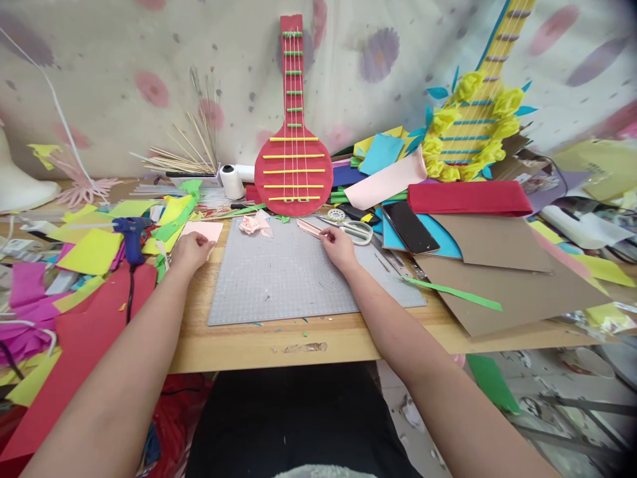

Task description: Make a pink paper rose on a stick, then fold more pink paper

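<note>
At the left edge of the grey cutting mat (279,279), my left hand (190,252) is closed, its fingertips pinching a square of pale pink paper (208,230). Over the mat's far right part, my right hand (339,247) has its fingers pressed together at the end of a narrow folded strip of pink paper (308,228). White-handled scissors (367,232) lie just beyond that hand, partly behind it. A crumpled pink paper flower (250,224) rests near the mat's far edge, between my hands.
A red paper banjo-like instrument (293,166) stands behind the mat; a yellow one (468,126) leans at right. A blue glue gun (132,239) stands among paper scraps at left. A phone (411,227) and brown cardboard (502,292) lie at right.
</note>
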Action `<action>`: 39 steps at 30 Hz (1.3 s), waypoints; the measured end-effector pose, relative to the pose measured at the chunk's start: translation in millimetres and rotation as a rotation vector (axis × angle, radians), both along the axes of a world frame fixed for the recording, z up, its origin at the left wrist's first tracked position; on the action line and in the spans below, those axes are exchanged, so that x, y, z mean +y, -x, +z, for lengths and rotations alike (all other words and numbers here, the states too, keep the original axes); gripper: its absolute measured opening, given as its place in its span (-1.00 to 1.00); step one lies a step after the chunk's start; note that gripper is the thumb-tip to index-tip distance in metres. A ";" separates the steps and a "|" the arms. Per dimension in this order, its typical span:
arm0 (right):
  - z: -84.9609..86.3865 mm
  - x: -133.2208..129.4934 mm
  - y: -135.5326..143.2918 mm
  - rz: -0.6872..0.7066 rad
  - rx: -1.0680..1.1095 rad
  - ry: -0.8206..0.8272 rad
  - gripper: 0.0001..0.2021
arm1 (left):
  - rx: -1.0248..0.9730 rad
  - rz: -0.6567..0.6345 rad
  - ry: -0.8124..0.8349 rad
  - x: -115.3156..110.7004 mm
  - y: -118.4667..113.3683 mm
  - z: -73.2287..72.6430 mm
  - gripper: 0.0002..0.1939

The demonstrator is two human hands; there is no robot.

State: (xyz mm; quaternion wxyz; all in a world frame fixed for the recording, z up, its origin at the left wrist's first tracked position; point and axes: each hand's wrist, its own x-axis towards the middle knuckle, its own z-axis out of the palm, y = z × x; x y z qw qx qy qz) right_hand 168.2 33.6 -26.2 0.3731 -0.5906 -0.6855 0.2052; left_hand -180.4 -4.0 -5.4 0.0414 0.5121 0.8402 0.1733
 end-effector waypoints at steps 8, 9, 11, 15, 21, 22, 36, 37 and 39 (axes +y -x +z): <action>0.5 -0.3 0.2 -0.008 -0.010 0.000 -0.79 | -0.075 0.058 0.032 -1.3 -3.7 9.6 -0.78; 0.1 -0.1 0.1 -0.007 -0.013 -0.004 -0.80 | -0.091 0.063 0.035 -1.1 -3.3 10.8 -0.78; -0.5 0.2 -0.1 -0.005 -0.016 -0.007 -0.80 | -0.114 0.074 0.040 -0.3 -1.4 12.0 -0.77; -1.1 0.4 -0.3 -0.004 -0.013 0.009 -0.78 | -0.118 0.107 0.045 2.8 2.3 10.6 -0.78; -3.2 2.2 -0.3 -0.011 -0.001 0.006 -0.78 | -0.153 0.138 0.041 4.8 -1.4 11.1 -0.80; -3.3 2.4 -0.3 -0.011 0.004 0.005 -0.78 | -0.153 0.141 0.046 4.8 -2.3 11.4 -0.81; -2.3 0.9 -0.4 -0.012 0.044 -0.021 -0.78 | -0.589 0.300 -0.487 11.2 -1.9 19.8 -0.83; -2.0 0.9 -0.4 -0.015 0.045 -0.023 -0.78 | -0.614 0.274 -0.594 12.9 -1.9 22.1 -0.85; -0.5 0.4 -0.1 -0.023 0.040 -0.016 -0.77 | -0.637 0.145 -0.763 14.7 -6.8 26.9 -0.86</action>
